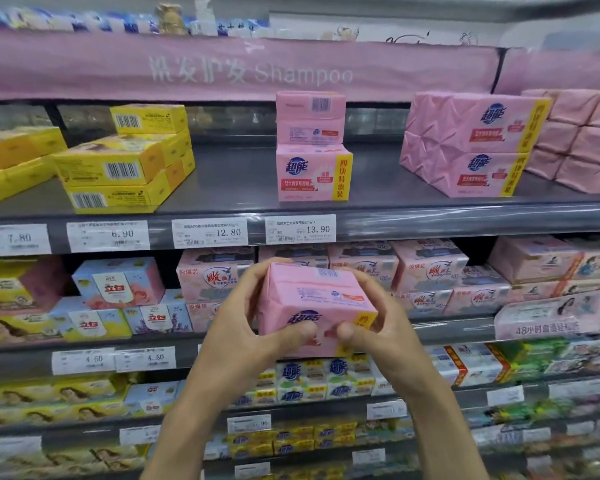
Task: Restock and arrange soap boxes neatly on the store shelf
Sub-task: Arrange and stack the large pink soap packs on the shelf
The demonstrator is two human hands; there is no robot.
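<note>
- Pink glossy film over a blocky soap pack (312, 296), blue logo, yellow edge band; held tilted before the lower shelves.
- Gripped by left hand (246, 323) and right hand (385, 327), thumbs pressed on its front.
- Matching pink stack (310, 147) on grey metal shelf (236, 181) above.

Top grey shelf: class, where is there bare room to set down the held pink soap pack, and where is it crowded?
Bare shelf for the pink soap pack lies between the yellow boxes and the middle pink stack, and between that stack and the right pink bundles. The lower soap rows are packed.
</note>
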